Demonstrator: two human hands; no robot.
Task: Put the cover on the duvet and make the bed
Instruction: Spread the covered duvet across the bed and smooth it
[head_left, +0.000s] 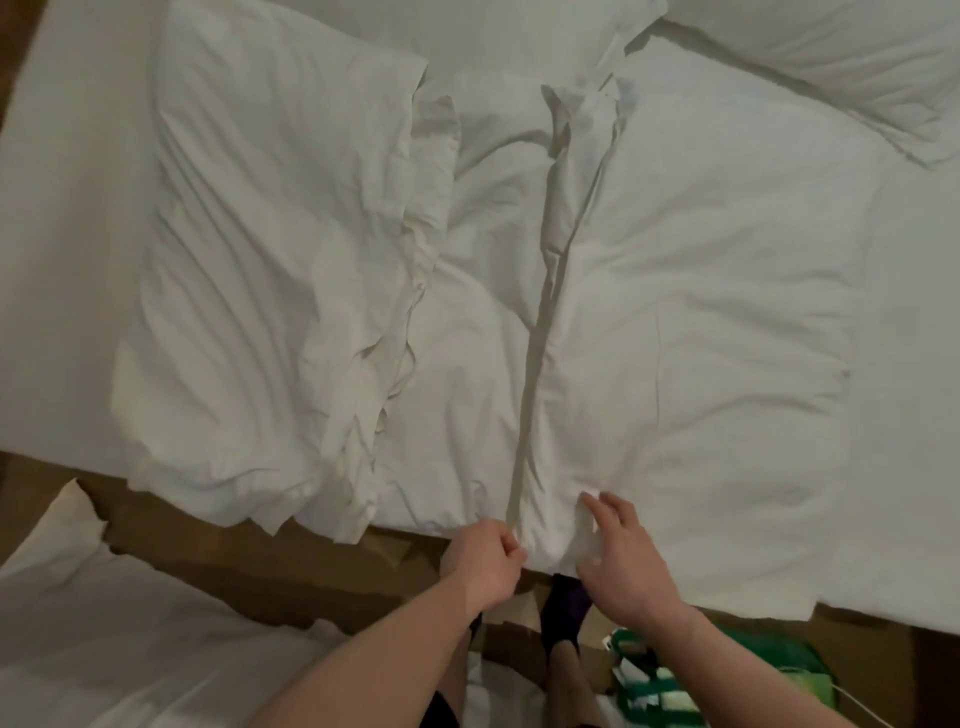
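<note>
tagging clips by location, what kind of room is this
Most likely a bedroom, perhaps a hotel room: a bed with white bedding, a duvet spread over it, a pillow at the far end, and a brown floor alongside.

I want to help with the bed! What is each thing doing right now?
duvet: spread on the bed, wrinkled
cover: crumpled beside the duvet, not on it
pillow: lying at the bed's top right
left hand: pinching the duvet's edge
right hand: open, fingers on the duvet
green bag: on the floor
</note>
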